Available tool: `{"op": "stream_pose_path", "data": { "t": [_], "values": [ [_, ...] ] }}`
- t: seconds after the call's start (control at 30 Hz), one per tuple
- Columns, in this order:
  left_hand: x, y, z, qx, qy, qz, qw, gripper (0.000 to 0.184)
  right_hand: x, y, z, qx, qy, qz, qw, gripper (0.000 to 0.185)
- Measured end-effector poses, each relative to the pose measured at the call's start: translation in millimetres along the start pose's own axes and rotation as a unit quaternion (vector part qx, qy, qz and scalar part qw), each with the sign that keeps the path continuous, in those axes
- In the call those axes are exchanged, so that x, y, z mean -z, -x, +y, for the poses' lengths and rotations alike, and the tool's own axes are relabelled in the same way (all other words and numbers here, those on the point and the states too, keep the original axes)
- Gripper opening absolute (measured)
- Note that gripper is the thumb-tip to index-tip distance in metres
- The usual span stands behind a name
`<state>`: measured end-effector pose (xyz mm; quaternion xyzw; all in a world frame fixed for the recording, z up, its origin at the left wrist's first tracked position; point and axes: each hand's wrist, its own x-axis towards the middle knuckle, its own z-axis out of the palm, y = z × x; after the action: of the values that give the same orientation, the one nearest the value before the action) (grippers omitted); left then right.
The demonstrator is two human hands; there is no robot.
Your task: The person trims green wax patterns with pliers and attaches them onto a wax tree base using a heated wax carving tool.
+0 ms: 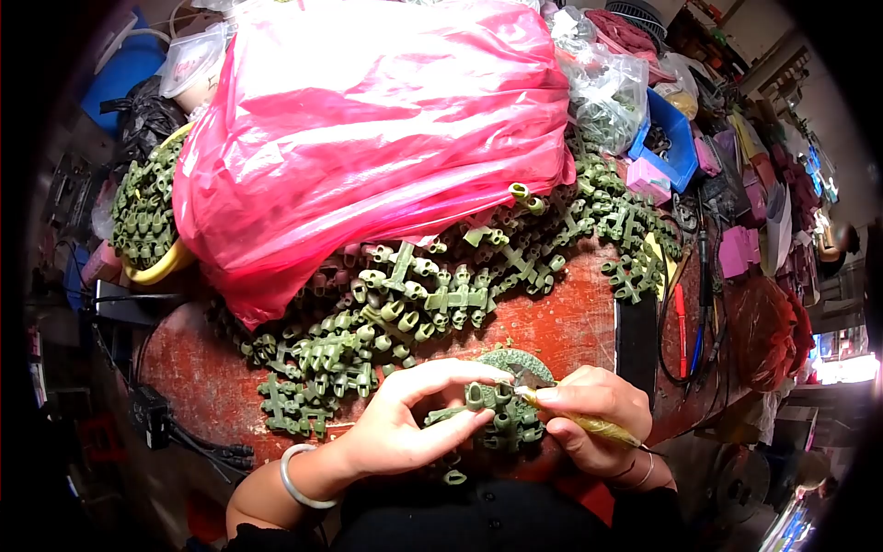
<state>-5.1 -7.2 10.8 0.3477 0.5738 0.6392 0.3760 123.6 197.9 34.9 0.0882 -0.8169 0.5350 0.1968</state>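
The green part (515,425) sits between the two hands, close in front of the body near the tabletop's (575,308) near edge; whether it rests on anything is unclear. The left hand (414,409) pinches its left side between thumb and index. The right hand's (602,400) fingers grip a yellow tool (602,430), its long axis slanting from the part down to the right. Bare red surface lies beyond, up to the pile (460,299); right, a black strip (635,345).

Scuffed red table (572,317) — green moulded pieces (460,299) heaped — slim red tool (681,317) at right.
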Motion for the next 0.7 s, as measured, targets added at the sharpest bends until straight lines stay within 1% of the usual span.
{"op": "stream_pose_path", "data": {
  "t": [0.1, 0.13, 0.2, 0.23, 0.3, 0.43, 0.63, 0.7],
  "values": [
    [-1.0, 1.2, -4.4, -0.004, 0.000, 0.011, 1.000, 0.034, -0.2, -2.4, -0.5, 0.006, 0.011, 0.009, 1.000, 0.026],
    [-0.8, 1.2, -3.3, -0.004, 0.000, 0.011, 1.000, 0.034, 0.2, -2.0, -0.4, -0.006, 0.014, 0.012, 1.000, 0.026],
    [-0.1, 1.4, 0.1, 0.027, 0.027, 0.001, 0.999, 0.034, 1.2, -0.2, 0.1, -0.025, 0.019, 0.018, 0.999, 0.026],
    [-0.1, 1.5, 0.5, 0.027, 0.027, 0.001, 0.999, 0.034, 1.3, -0.4, -0.4, -0.025, 0.019, 0.018, 0.999, 0.026],
    [0.1, 1.8, 0.8, 0.040, 0.037, -0.006, 0.998, 0.034, 1.6, -1.1, -1.4, -0.031, 0.013, 0.014, 0.999, 0.027],
    [-0.6, 2.5, -1.5, 0.034, 0.026, 0.000, 0.999, 0.034, 1.9, -0.1, 0.5, -0.045, 0.003, -0.007, 0.999, 0.028],
    [-1.9, 3.1, -2.6, 0.047, 0.041, 0.003, 0.998, 0.033, -2.0, -3.7, 0.3, -0.053, 0.021, -0.025, 0.998, 0.030],
    [-4.7, 3.7, -5.3, 0.046, 0.059, 0.024, 0.997, 0.035, -2.8, -4.4, 0.3, -0.049, 0.024, -0.025, 0.998, 0.030]
  ]
}}
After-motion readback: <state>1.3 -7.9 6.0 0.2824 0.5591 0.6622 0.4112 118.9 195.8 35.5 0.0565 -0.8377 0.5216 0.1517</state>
